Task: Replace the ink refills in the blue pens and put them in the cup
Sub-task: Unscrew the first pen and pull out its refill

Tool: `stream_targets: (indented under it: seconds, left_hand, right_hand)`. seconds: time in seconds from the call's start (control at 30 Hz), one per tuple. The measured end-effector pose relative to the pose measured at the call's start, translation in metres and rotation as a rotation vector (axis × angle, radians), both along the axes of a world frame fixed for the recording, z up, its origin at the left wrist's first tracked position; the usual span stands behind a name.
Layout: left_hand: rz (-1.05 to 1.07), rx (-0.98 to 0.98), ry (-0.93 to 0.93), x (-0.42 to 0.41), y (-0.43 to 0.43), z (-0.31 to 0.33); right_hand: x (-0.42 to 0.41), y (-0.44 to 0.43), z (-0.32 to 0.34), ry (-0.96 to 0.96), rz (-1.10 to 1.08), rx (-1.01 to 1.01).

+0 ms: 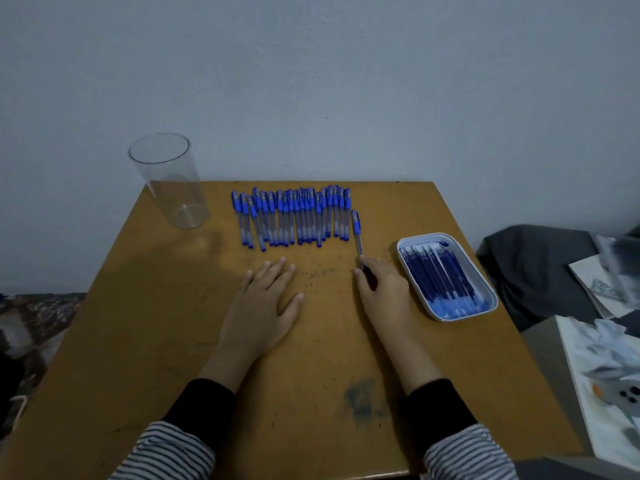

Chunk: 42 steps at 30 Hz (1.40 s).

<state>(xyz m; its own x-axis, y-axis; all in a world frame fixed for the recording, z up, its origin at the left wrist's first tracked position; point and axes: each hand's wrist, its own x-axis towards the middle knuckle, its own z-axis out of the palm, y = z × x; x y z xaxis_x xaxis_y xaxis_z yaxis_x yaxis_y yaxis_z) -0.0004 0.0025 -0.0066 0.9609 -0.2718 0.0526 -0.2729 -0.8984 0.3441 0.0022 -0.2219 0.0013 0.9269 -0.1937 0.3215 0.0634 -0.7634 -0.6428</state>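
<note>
Several blue-capped pens [292, 216] lie side by side in a row at the back of the wooden table [173, 323]. One more blue pen [356, 230] lies apart at the row's right end; my right hand [382, 289] pinches its lower end against the table. My left hand [268, 296] rests flat on the table, fingers spread, holding nothing. A clear, empty plastic cup [169, 181] stands at the table's back left corner. A white tray [486, 296] with several blue ink refills [440, 275] sits just right of my right hand.
A grey wall rises right behind the table. Dark cloth [533, 265] and papers [602, 368] lie beyond the table's right edge. A patterned fabric [34, 323] lies to the left. A dark ink stain [360, 400] marks the table between my sleeves.
</note>
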Motion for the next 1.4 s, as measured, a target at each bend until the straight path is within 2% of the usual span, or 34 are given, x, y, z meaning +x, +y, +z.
stream_targets:
  seconds: [0.13, 0.5, 0.63, 0.73, 0.87, 0.93, 1.0, 1.17, 1.3, 1.4]
  left_hand:
    - [-0.007, -0.033, -0.005, 0.001, 0.0, -0.001]
    - [-0.021, -0.032, 0.007, -0.002, 0.0, 0.005]
    - [-0.034, -0.02, 0.007, -0.002, 0.001, 0.005]
    - [-0.039, -0.046, 0.039, 0.0, 0.002, 0.007]
    - [0.01, -0.33, 0.039, -0.003, -0.006, 0.011]
    - [0.03, -0.507, -0.005, -0.005, -0.013, 0.013]
    - [0.041, -0.664, 0.03, -0.005, -0.018, 0.016]
    - [0.092, -0.91, -0.047, -0.009, -0.029, 0.021]
    - [0.187, -1.21, -0.09, -0.018, -0.033, 0.031]
    - [0.232, -1.277, -0.052, -0.023, -0.025, 0.041]
  right_hand:
    - [0.001, 0.004, 0.006, 0.006, -0.043, 0.059]
    - [0.03, 0.004, 0.013, 0.113, -0.134, -0.081]
    - [0.013, 0.006, 0.014, 0.094, -0.173, 0.023]
    - [-0.006, 0.01, 0.022, 0.084, -0.204, 0.242]
    - [-0.032, 0.026, 0.025, 0.1, -0.123, 0.623]
    - [-0.041, 0.037, 0.024, 0.106, -0.078, 0.756]
    - [-0.047, 0.048, 0.023, 0.101, -0.017, 0.848]
    - [-0.058, 0.071, 0.017, 0.077, 0.1, 0.902]
    - [-0.063, 0.078, 0.019, 0.099, 0.184, 0.949]
    - [-0.061, 0.074, 0.023, 0.106, 0.228, 0.921]
